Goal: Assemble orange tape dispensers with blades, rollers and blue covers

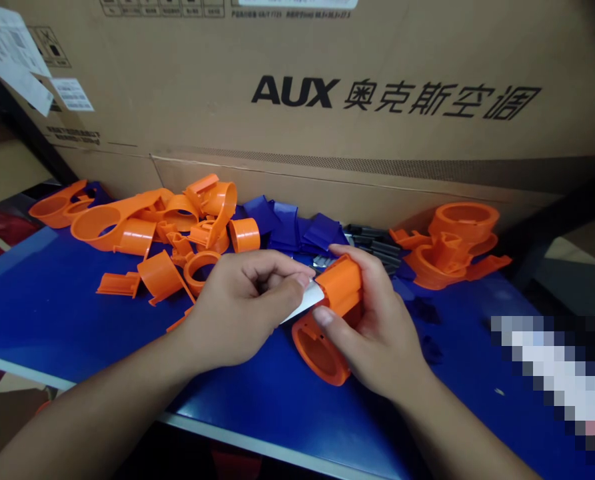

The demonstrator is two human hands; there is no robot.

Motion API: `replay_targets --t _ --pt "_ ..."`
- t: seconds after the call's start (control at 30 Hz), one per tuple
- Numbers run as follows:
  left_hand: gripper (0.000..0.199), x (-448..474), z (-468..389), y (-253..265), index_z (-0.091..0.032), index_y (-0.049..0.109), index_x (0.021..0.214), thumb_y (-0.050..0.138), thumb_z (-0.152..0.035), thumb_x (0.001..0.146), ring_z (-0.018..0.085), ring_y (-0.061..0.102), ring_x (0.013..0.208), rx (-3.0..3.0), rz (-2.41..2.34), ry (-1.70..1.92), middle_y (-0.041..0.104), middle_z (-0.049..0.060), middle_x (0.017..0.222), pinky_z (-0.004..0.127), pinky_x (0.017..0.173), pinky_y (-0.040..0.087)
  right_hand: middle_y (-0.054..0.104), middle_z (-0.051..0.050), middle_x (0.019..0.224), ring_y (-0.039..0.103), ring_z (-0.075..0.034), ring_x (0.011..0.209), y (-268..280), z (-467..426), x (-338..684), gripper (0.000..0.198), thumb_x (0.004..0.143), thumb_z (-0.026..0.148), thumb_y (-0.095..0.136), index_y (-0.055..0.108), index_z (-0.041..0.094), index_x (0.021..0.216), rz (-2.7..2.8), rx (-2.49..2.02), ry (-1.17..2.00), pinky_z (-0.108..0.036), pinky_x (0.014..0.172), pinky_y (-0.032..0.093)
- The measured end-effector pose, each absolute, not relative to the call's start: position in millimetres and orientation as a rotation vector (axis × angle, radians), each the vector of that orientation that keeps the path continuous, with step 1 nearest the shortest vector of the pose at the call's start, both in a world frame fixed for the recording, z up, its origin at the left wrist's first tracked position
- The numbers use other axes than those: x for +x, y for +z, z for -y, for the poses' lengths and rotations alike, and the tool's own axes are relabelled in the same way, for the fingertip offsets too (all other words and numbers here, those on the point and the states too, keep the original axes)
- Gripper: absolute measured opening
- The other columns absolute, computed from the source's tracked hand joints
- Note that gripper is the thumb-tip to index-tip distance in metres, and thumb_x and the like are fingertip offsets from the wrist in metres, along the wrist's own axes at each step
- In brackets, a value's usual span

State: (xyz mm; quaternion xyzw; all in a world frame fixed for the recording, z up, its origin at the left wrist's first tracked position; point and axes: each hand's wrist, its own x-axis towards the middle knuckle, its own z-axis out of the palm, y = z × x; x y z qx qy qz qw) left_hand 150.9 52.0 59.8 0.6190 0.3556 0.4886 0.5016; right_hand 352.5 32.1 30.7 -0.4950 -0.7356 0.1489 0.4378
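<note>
Between finger and thumb, my left hand (250, 307) pinches a thin white strip (304, 301), perhaps a card or blade. The strip's far end meets an orange plastic part (342, 283), and I cannot tell whether it goes inside. My right hand (377, 327) is wrapped round that part from the right, thumb near the strip's end. A round ring opening (322, 353) of the same orange colour hangs at the lower side of the part. My right palm and fingers hide much of the rest of it.
Orange plastic parts (104, 223) lie heaped on the blue tabletop (77, 320) at the left. Dark blue flat pieces (284, 227) and black pieces (372, 240) sit at the back. More orange parts (447, 247) are stacked at the right. A large cardboard box (297, 133) stands behind.
</note>
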Motion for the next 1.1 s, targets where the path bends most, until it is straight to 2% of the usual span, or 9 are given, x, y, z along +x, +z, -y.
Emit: replay_targets --t 0.37,0.6,0.7,0.8,0.9,1.0,1.1 --pt "0.007 154.1 -48.2 60.0 -0.017 0.082 0.084 0.077 -0.02 0.087 0.006 0.048 0.045 1.515 -0.905 1.252 0.055 -0.005 0.053 0.016 0.044 0.038 0.066 0.002 0.084 0.062 -0.017 0.062 31.1 -32.2 355.2 0.063 0.091 0.038 0.075 0.05 0.024 0.148 1.899 -1.201 0.203 -0.033 0.059 0.053" --pt "0.013 157.4 -49.3 53.9 -0.017 0.079 0.085 0.07 -0.02 0.093 0.005 0.05 0.048 1.567 -0.9 1.22 0.061 -0.004 0.06 0.016 0.046 0.041 0.077 -0.007 0.105 0.073 -0.021 0.072 27.4 -30.8 352.5 0.07 0.089 0.041 0.077 0.05 0.021 0.151 1.975 -1.153 0.101 -0.034 0.067 0.061" --pt "0.016 161.3 -49.9 47.8 -0.019 0.078 0.102 0.071 -0.033 0.1 0.006 0.048 0.045 1.501 -0.836 1.219 0.057 -0.006 0.057 0.018 0.043 0.039 0.077 -0.013 0.122 0.08 -0.026 0.089 23.2 -26.9 347.7 0.072 0.09 0.044 0.076 0.048 0.02 0.152 1.986 -1.123 0.093 -0.036 0.075 0.065" --pt "0.033 164.8 -50.0 41.0 -0.022 0.072 0.122 0.074 -0.046 0.099 0.008 0.045 0.041 1.44 -0.754 1.267 0.051 -0.009 0.053 0.019 0.04 0.037 0.076 -0.016 0.129 0.081 -0.03 0.102 19.6 -23.0 341.3 0.078 0.089 0.044 0.076 0.044 0.02 0.156 1.999 -1.066 0.151 -0.039 0.081 0.067" --pt "0.038 165.0 -50.8 35.9 -0.022 0.072 0.123 0.073 -0.052 0.099 0.007 0.045 0.044 1.467 -0.678 1.333 0.05 -0.008 0.056 0.02 0.042 0.038 0.077 -0.014 0.127 0.08 -0.03 0.103 19.4 -22.2 338.4 0.081 0.089 0.042 0.077 0.04 0.023 0.158 2.003 -1.021 0.237 -0.042 0.083 0.067" --pt "0.043 162.1 -52.1 33.2 -0.023 0.07 0.13 0.075 -0.052 0.099 0.008 0.053 0.053 1.494 -0.563 1.337 0.057 -0.006 0.066 0.019 0.05 0.045 0.079 -0.006 0.108 0.077 -0.024 0.083 23.0 -24.9 342.8 0.073 0.091 0.04 0.076 0.044 0.026 0.155 1.94 -1.016 0.318 -0.038 0.074 0.065" --pt "0.04 159.5 -53.7 32.0 -0.025 0.071 0.133 0.079 -0.041 0.098 0.009 0.059 0.065 1.531 -0.467 1.284 0.062 -0.003 0.079 0.02 0.059 0.052 0.074 0.0 0.088 0.069 -0.019 0.065 26.5 -27.3 349.4 0.065 0.094 0.039 0.072 0.047 0.027 0.152 1.861 -1.03 0.414 -0.033 0.06 0.06"
